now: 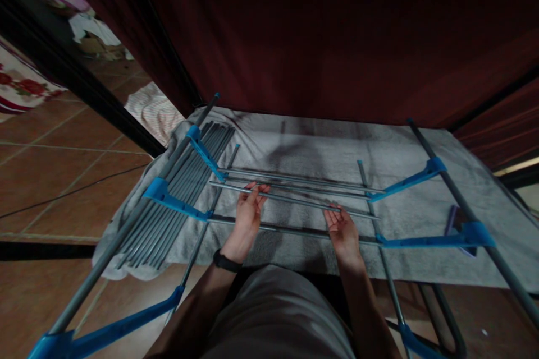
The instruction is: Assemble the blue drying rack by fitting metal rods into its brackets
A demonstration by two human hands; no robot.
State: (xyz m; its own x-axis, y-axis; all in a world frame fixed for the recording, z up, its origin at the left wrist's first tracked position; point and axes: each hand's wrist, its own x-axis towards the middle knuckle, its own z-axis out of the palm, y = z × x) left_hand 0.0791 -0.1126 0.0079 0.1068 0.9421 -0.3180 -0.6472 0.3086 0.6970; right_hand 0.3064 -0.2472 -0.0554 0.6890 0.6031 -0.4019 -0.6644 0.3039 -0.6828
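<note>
Between both hands I hold a thin grey metal rod, level across the middle of a rack frame. My left hand pinches it left of its centre, and my right hand grips it nearer the right end. The frame has thick grey side poles with blue plastic brackets reaching inward on the left and matching blue brackets on the right. Several crossbars span the frame just beyond my hands. Another crossbar runs closer to me, below the held rod.
A bundle of loose grey rods lies on the left of a grey cloth-covered surface. A phone-like dark object rests at the right, partly behind a bracket. Dark red curtains hang behind. Tiled floor shows at left.
</note>
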